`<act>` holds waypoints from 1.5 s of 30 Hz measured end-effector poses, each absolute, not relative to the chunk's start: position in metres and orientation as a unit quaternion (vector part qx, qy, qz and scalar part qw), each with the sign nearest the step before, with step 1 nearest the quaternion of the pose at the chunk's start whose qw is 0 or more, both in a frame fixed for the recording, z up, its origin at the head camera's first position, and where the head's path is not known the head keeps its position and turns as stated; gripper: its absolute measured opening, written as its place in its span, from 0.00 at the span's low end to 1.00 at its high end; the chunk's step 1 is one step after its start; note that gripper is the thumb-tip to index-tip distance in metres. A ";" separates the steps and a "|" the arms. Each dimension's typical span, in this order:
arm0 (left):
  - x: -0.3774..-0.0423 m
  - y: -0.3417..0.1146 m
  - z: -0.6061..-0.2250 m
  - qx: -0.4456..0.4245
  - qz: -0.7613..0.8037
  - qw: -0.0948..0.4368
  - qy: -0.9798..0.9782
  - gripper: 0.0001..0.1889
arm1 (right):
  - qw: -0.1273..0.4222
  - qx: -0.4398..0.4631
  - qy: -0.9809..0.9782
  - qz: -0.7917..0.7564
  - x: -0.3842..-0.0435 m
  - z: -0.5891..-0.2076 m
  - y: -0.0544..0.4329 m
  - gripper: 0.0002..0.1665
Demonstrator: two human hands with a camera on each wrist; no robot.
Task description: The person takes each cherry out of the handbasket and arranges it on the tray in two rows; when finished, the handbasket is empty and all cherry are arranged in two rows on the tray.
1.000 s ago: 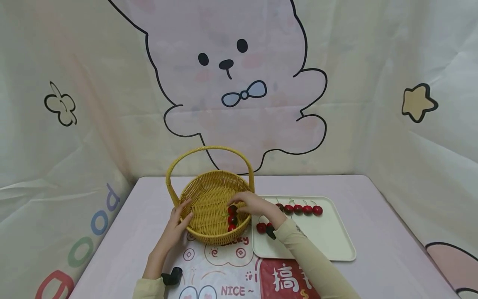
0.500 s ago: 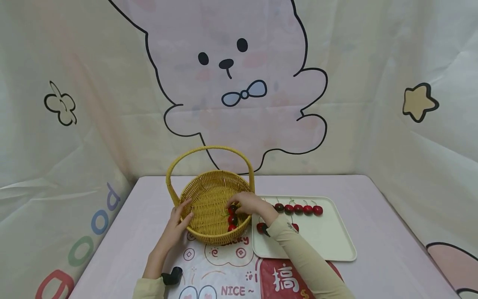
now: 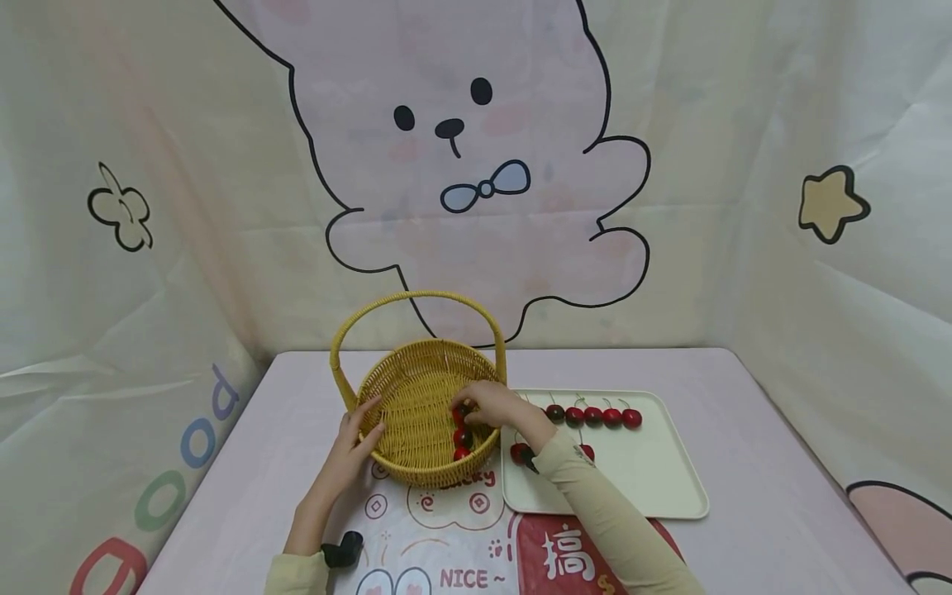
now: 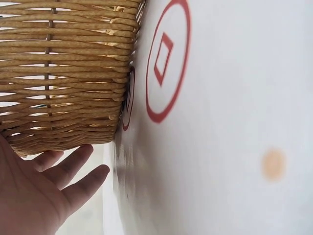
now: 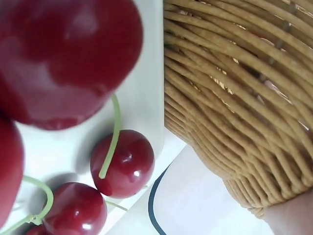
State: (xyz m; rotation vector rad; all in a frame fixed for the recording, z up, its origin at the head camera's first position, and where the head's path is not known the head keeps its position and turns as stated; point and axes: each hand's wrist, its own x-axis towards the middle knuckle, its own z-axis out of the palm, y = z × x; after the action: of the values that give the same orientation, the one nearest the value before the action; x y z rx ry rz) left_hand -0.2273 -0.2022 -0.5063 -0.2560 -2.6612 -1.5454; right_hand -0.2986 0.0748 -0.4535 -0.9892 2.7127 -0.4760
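A round yellow wicker basket [image 3: 412, 413] with a tall arched handle stands on the table. Along its right inner side lies a short row of red cherries [image 3: 463, 437]. My right hand [image 3: 487, 402] reaches over the right rim and pinches the cherry [image 3: 460, 414] at the far end of that row, partly hiding it. At the left rim, my left hand [image 3: 348, 445] touches the basket with extended fingers. The left wrist view has several of those fingers [image 4: 78, 166] against the woven outer wall. Only a bit of the right hand [image 5: 291, 218] appears in the right wrist view.
Right of the basket lies a white tray [image 3: 647, 471]. Several cherries [image 3: 592, 416] form a row along its far side, and more cherries [image 3: 519, 454] lie nearer, partly behind the right forearm. A printed mat [image 3: 424, 545] covers the table's front. A patterned curtain [image 3: 692, 248] encloses the table.
The right forearm has shifted slightly left, uncovering another cherry on the tray. The cherry under the right fingers has turned and shows more red. The left hand stays put.
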 end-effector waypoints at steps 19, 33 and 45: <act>-0.226 -0.202 -0.504 -0.080 -0.504 0.024 -0.860 0.27 | 0.033 -0.302 0.878 -0.370 -0.289 -0.456 0.087 0.21; -0.226 -0.201 -0.504 -0.078 -0.503 0.024 -0.860 0.27 | -0.026 -0.261 0.869 -0.419 -0.259 -0.448 0.091 0.21; -0.226 -0.201 -0.505 -0.078 -0.504 0.021 -0.860 0.27 | -0.045 -0.220 0.846 -0.484 -0.233 -0.446 0.104 0.19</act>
State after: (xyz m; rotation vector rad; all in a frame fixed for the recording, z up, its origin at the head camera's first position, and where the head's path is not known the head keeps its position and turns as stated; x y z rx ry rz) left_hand -0.2264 -0.2014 -0.5054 -0.2407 -2.6662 -1.5630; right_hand -0.2335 0.1041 -0.4462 -0.7104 2.7371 -1.5649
